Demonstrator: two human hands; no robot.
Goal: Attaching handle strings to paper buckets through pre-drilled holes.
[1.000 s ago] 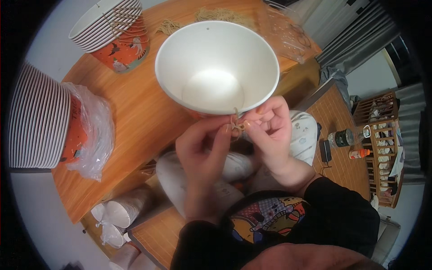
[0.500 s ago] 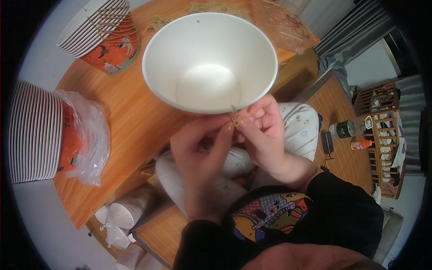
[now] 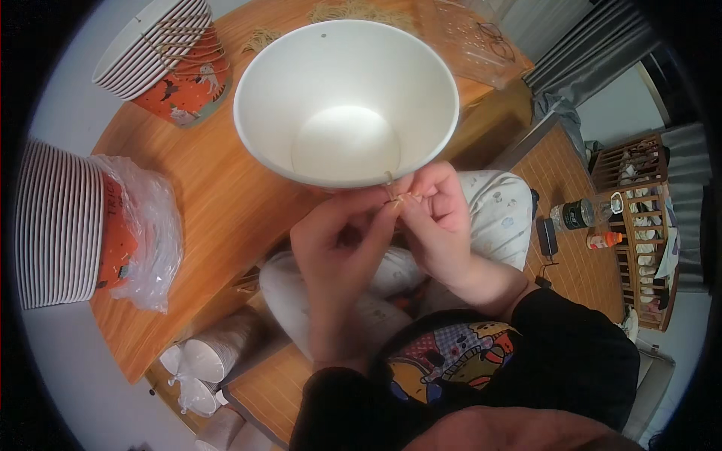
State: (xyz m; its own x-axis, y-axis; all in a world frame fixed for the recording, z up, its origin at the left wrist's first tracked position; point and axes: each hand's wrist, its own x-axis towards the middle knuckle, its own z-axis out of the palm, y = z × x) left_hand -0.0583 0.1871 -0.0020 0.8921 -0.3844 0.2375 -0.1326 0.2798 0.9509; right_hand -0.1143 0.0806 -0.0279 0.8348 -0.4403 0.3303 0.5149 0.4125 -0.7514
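Observation:
A large white paper bucket stands tilted in front of me on the wooden table, its open mouth facing me. One small hole shows in its far wall. At the near rim a short tan cord comes through. My left hand pinches the cord between thumb and fingers just below the rim. From the other side my right hand pinches it too, fingertips touching those of the left. The cord's ends are mostly hidden by my fingers.
Nested orange-printed buckets with tan cords over them stand at the table's back left. Another tall stack lies in plastic wrap at left. Loose cords and a clear tray lie behind. Wrapped white buckets sit below the table.
My fingertips have drawn closer together around the cord, and its loose end no longer stands up between them. The bucket has shifted very slightly left in view.

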